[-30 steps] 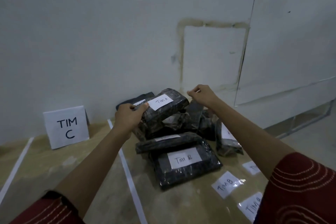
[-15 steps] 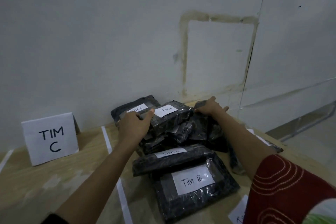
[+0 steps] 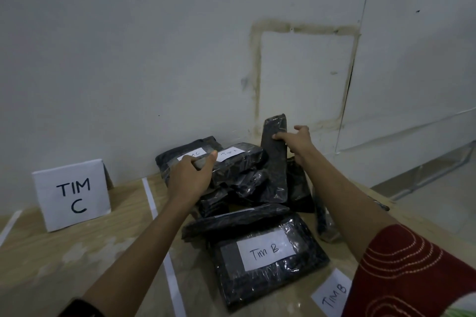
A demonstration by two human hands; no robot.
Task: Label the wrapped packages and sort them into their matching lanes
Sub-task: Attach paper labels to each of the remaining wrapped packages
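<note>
A pale stained wall [image 3: 154, 59] backs the wooden worktop [image 3: 64, 252], which is crossed by white tape lines [image 3: 150, 198]. A card [image 3: 73, 194] near the back edge reads "TIM C". In the pile against the wall, the left hand [image 3: 190, 175] grips the "Tim A" package [image 3: 239, 159] and the right hand [image 3: 298, 140] grips an upright unlabelled package [image 3: 274, 162]. The nearest package [image 3: 268, 265] reads "Tim B".

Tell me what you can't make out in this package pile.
Head view only:
- Rear package's label: first letters covered by the left hand gripping the Tim A package.
- Upright package in the right hand: far face turned away.
- Rightmost package, behind the right forearm: mostly hidden.
- Loose label: cut by sleeve and bottom edge.
</note>
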